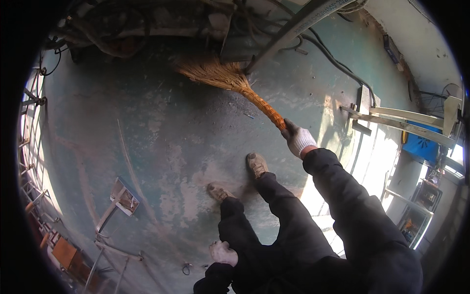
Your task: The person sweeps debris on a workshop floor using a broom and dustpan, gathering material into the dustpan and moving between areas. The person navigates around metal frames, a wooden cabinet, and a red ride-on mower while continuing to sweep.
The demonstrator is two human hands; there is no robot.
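Observation:
My right hand (299, 139), in a white knit glove with grey fingertips, is closed round the end of the orange-bound handle of a straw broom (262, 104). The broom slants away to the upper left. Its spread bristles (210, 73) reach the floor beneath dark machinery and beside the foot of a long metal bar. Grey dust and small debris (235, 110) lie just below the bristles, with a thin blue scrap (249, 116) among them. Against my left thigh rests my left hand (223, 253), also gloved, curled into a loose fist with nothing visible in it.
A long-handled dustpan (125, 198) lies at the lower left beside a metal frame (120, 252). The metal bar (298, 24) crosses the top right. Black cables (338, 63) run along the floor towards a steel stand (362, 110) on the right. My shoes (257, 165) are on worn green flooring.

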